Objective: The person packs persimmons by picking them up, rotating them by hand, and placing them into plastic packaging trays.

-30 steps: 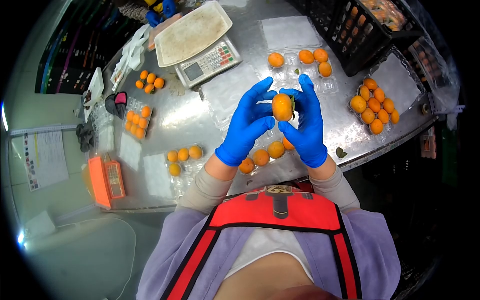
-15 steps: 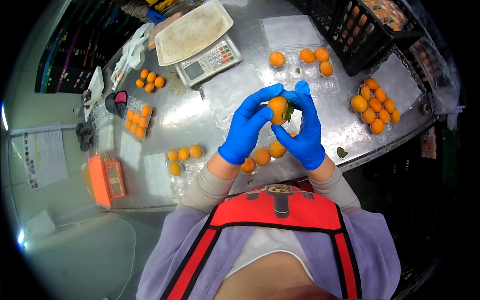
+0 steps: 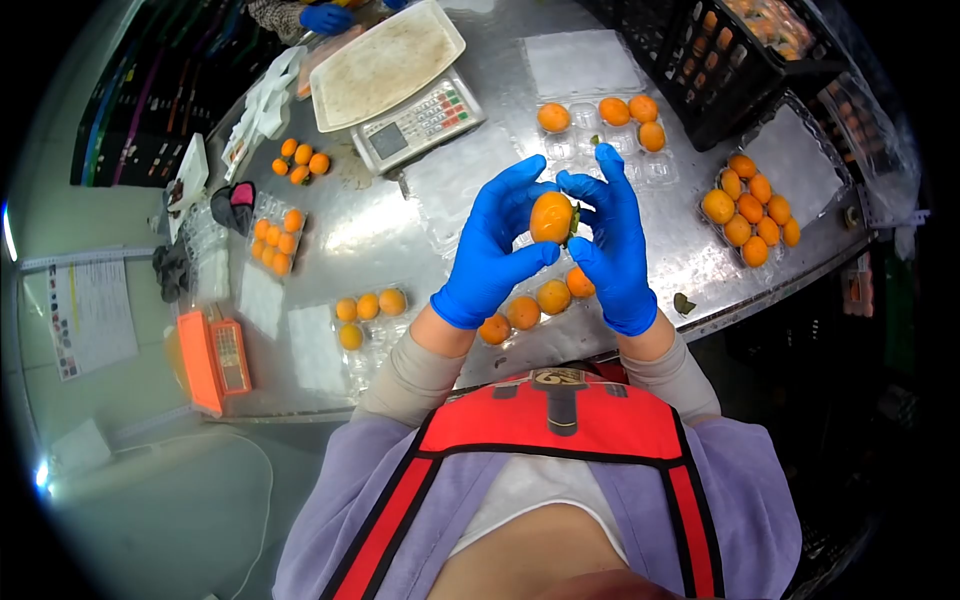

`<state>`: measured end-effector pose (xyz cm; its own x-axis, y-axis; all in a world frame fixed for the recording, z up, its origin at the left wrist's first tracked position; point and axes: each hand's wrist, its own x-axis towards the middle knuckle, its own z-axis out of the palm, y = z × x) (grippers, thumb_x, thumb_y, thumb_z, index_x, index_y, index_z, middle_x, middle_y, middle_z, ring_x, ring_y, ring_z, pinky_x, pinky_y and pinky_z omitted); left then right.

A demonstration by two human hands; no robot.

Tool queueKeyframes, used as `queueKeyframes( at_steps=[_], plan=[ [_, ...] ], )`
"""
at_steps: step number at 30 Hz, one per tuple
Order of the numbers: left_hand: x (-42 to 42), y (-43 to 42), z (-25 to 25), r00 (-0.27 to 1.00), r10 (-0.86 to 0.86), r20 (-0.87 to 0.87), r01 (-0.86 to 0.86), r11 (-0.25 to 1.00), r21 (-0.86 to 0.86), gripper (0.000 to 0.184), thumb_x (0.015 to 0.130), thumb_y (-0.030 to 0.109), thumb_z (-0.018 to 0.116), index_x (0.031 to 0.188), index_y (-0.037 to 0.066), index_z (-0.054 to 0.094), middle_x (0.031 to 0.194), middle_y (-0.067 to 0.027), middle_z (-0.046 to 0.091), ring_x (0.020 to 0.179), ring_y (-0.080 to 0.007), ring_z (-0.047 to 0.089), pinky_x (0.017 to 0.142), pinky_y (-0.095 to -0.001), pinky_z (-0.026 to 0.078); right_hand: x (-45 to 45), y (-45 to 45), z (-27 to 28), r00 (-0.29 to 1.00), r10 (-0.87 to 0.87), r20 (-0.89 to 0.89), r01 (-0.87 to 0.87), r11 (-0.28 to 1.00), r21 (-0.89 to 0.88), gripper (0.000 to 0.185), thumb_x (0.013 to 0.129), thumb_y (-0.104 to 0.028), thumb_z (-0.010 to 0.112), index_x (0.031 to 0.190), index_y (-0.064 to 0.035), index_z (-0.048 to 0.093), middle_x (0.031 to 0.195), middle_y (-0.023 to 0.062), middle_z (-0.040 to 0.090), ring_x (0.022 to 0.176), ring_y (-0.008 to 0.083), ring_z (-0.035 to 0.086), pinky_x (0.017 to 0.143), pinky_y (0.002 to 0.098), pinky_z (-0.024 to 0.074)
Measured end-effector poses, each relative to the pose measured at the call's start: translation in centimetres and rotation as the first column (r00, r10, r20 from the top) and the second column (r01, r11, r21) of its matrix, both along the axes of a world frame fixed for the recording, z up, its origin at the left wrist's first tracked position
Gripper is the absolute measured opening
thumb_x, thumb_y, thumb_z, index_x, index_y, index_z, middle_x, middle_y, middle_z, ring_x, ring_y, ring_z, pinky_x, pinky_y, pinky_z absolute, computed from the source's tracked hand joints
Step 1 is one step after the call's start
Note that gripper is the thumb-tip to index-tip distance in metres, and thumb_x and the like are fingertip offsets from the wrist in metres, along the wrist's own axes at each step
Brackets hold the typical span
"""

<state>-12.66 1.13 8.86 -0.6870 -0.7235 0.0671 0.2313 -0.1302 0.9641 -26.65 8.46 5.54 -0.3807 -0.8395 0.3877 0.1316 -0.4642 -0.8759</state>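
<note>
An orange persimmon (image 3: 552, 218) with a green calyx on its right side is held between my two blue-gloved hands, above the metal table. My left hand (image 3: 492, 245) curves round its left side, thumb at the bottom and fingers behind. On the calyx side is my right hand (image 3: 618, 240), its thumb and fingers closed in at the fruit's right edge. Some fingertips are hidden behind the fruit. Below the hands, several persimmons (image 3: 523, 313) sit in a row in a clear tray. Beyond them, another clear tray (image 3: 600, 155) is partly filled with persimmons.
A scale (image 3: 415, 120) with a tray stands at the back. To the right are a full tray of persimmons (image 3: 750, 208) and a black crate (image 3: 735, 70). Another person's gloved hand (image 3: 326, 18) shows at the top. An orange device (image 3: 205, 365) lies left.
The persimmon has turned in my hands, so its calyx shows less. My fingers have spread a little around it. The other person's gloved hand has come further into view.
</note>
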Motion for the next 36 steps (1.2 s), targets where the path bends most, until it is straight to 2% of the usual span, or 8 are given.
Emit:
queueKeyframes(
  at_steps=[7, 17, 19, 27, 30, 32, 33, 36],
  plan=[
    [-0.1, 0.1, -0.6, 0.996, 0.066, 0.057, -0.047, 0.954, -0.295, 0.074, 0.071, 0.002, 0.073, 0.135, 0.008, 0.037, 0.14, -0.0103, 0.042, 0.121, -0.023, 0.05, 0.104, -0.0391, 0.038, 0.8, 0.2, 0.4, 0.978, 0.093, 0.187, -0.109, 0.991, 0.078, 0.074, 0.084, -0.009, 0.062, 0.146, -0.003, 0.021, 0.121, 0.0112, 0.052, 0.109, 0.0181, 0.053, 0.092, 0.0305, 0.0447],
    [-0.1, 0.2, -0.8, 0.995, 0.073, 0.071, -0.039, 0.918, -0.395, 0.072, 0.07, 0.001, 0.073, 0.134, 0.007, 0.039, 0.14, -0.0124, 0.043, 0.124, -0.0248, 0.048, 0.105, -0.039, 0.036, 0.7, 0.1, 0.5, 0.965, 0.11, 0.236, -0.117, 0.993, 0.013, 0.071, 0.086, -0.009, 0.06, 0.146, -0.003, 0.022, 0.121, 0.0094, 0.053, 0.111, 0.0171, 0.052, 0.091, 0.0289, 0.0447],
    [0.2, 0.2, -0.9, 0.985, 0.087, 0.146, 0.007, 0.837, -0.548, 0.076, 0.069, -0.003, 0.072, 0.135, 0.004, 0.036, 0.14, -0.015, 0.041, 0.125, -0.0263, 0.047, 0.105, -0.0404, 0.037, 0.8, 0.3, 0.3, 0.966, 0.066, 0.251, -0.087, 0.993, 0.075, 0.07, 0.087, -0.009, 0.06, 0.146, -0.0029, 0.022, 0.118, 0.0068, 0.054, 0.108, 0.0145, 0.052, 0.09, 0.0272, 0.0447],
    [-0.1, 0.7, -1.3, 0.984, 0.091, 0.151, 0.019, 0.799, -0.601, 0.072, 0.069, -0.005, 0.071, 0.134, 0.005, 0.04, 0.139, -0.013, 0.044, 0.125, -0.0252, 0.047, 0.105, -0.0382, 0.036, 0.7, 0.5, 0.2, 0.941, 0.055, 0.335, -0.088, 0.993, 0.084, 0.057, 0.09, -0.003, 0.051, 0.143, -0.003, 0.029, 0.11, 0.0037, 0.057, 0.092, 0.0087, 0.054, 0.078, 0.0221, 0.0463],
    [-0.1, 0.8, -1.1, 0.985, 0.075, 0.159, 0.036, 0.799, -0.6, 0.073, 0.069, -0.006, 0.071, 0.134, 0.005, 0.039, 0.14, -0.0127, 0.042, 0.125, -0.0246, 0.046, 0.105, -0.0383, 0.036, 0.5, 0.5, 0.0, 0.966, 0.029, 0.258, -0.051, 0.995, 0.08, 0.055, 0.092, -0.007, 0.051, 0.143, -0.0033, 0.03, 0.108, 0.0048, 0.058, 0.094, 0.0098, 0.055, 0.081, 0.0228, 0.0461],
    [0.0, 0.7, -1.4, 0.987, 0.069, 0.143, 0.024, 0.824, -0.567, 0.074, 0.069, -0.006, 0.071, 0.134, 0.005, 0.038, 0.14, -0.0127, 0.041, 0.125, -0.0245, 0.046, 0.105, -0.0386, 0.037, 0.3, 0.3, 0.2, 0.933, 0.007, 0.359, -0.055, 0.991, 0.124, 0.052, 0.095, -0.015, 0.051, 0.142, -0.0037, 0.031, 0.107, 0.0062, 0.06, 0.097, 0.0114, 0.055, 0.085, 0.0252, 0.0454],
    [0.0, 0.7, -1.6, 0.991, 0.059, 0.121, 0.015, 0.848, -0.53, 0.074, 0.069, -0.007, 0.07, 0.135, 0.005, 0.038, 0.141, -0.0127, 0.04, 0.125, -0.0243, 0.046, 0.105, -0.0389, 0.037, -0.1, 0.3, -0.1, 0.966, -0.029, 0.256, -0.006, 0.991, 0.136, 0.05, 0.097, -0.023, 0.048, 0.141, -0.0039, 0.033, 0.106, 0.0068, 0.061, 0.101, 0.0137, 0.056, 0.09, 0.0283, 0.0441],
    [0.0, 0.7, -1.3, 0.992, 0.078, 0.099, -0.017, 0.859, -0.511, 0.076, 0.068, -0.007, 0.07, 0.135, 0.005, 0.036, 0.143, -0.0128, 0.037, 0.125, -0.0244, 0.046, 0.105, -0.0394, 0.037, -0.6, 0.3, 0.3, 0.966, -0.073, 0.248, 0.022, 0.979, 0.2, 0.049, 0.099, -0.032, 0.043, 0.14, -0.0055, 0.037, 0.108, 0.006, 0.061, 0.103, 0.0151, 0.057, 0.091, 0.0307, 0.0432]
  ],
)
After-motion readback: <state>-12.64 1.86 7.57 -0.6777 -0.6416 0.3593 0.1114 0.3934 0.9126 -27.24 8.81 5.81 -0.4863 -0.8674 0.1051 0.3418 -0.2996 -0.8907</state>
